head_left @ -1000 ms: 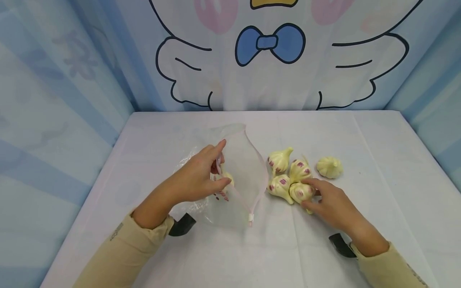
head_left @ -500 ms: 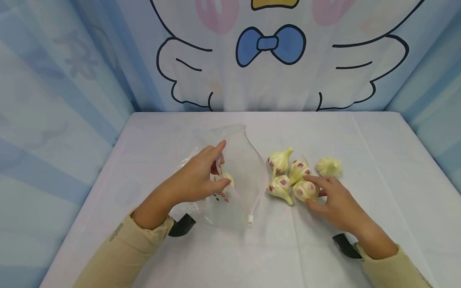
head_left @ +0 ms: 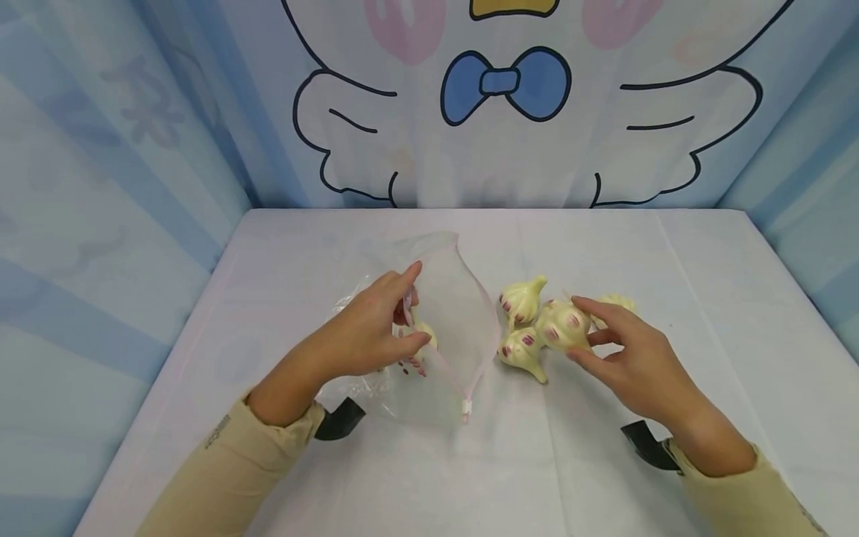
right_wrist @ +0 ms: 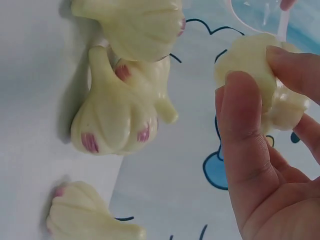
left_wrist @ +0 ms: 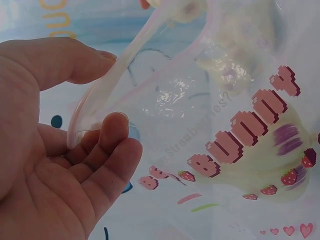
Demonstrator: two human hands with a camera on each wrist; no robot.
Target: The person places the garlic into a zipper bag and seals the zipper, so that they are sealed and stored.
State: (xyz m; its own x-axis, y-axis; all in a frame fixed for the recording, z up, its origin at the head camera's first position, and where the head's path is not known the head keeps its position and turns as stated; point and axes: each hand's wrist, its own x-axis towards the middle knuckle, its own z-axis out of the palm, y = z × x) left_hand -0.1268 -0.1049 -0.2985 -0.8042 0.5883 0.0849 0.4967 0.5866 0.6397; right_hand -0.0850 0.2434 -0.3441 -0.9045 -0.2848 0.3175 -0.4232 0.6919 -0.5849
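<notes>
My left hand (head_left: 367, 328) grips the pink-edged mouth of a clear plastic zip bag (head_left: 450, 291) and keeps it spread. In the left wrist view the bag's rim runs past my thumb (left_wrist: 82, 62) and curled fingers, and pink BUNNY lettering crosses its side. A garlic bulb (left_wrist: 285, 150) shows through the plastic. My right hand (head_left: 637, 358) pinches another garlic bulb (head_left: 562, 324) between thumb and fingertips; in the right wrist view this held bulb (right_wrist: 250, 67) is apart from the others. It partly covers a bulb behind it in the head view.
Left of the held bulb, two garlic bulbs lie close together, one behind (head_left: 522, 300) and one in front (head_left: 520, 350). A paler bulb (head_left: 617, 300) sits partly hidden behind my right hand. A white slider (head_left: 467, 407) hangs at the bag's near corner. Patterned curtains surround the white table (head_left: 470, 477).
My right hand has drawn the front right garlic bulb away from the cluster and raised it, so it now overlaps the bulb behind. My left hand and the bag have stayed put.
</notes>
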